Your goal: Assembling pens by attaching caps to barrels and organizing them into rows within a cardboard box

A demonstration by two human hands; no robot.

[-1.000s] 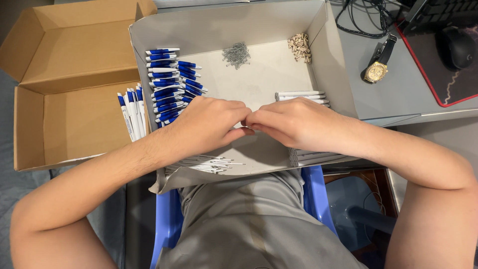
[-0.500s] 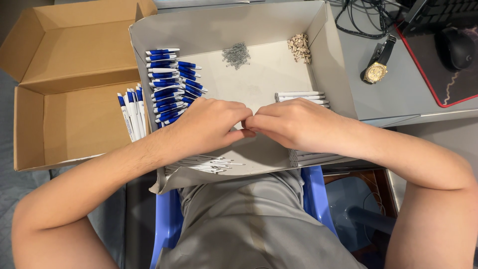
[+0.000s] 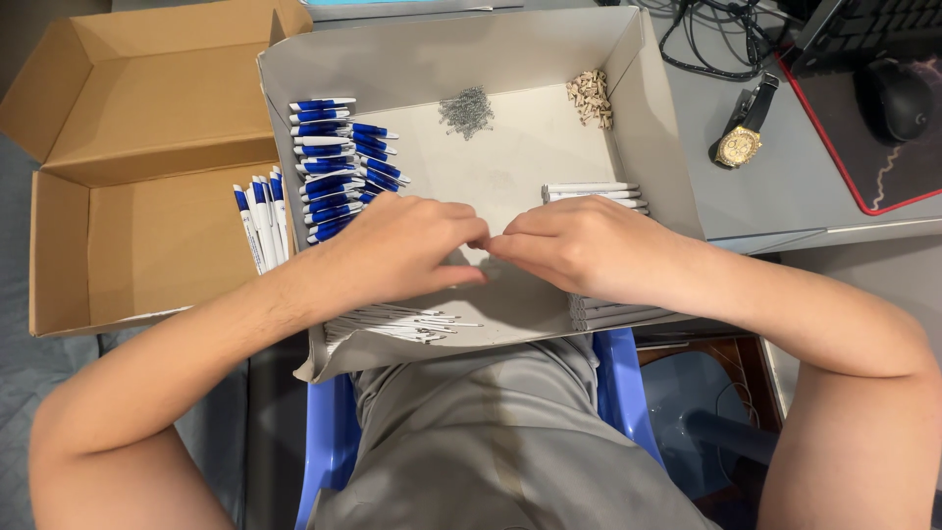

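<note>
My left hand and my right hand meet fingertip to fingertip over the middle of a grey cardboard tray on my lap. Whatever small part they pinch between them is hidden by the fingers. Blue-and-white pens lie stacked in the tray's left side. White pen barrels lie just beyond my right hand. Thin white refills lie under my left wrist. A heap of small metal springs and a heap of small tan tips sit at the tray's far side.
An open brown cardboard box stands at the left with a few blue-and-white pens in it. On the grey desk at the right lie a gold wristwatch, cables, a black mouse on a red-edged pad and a keyboard corner.
Both hands stay together at the tray's middle; only the fingers shift slightly.
</note>
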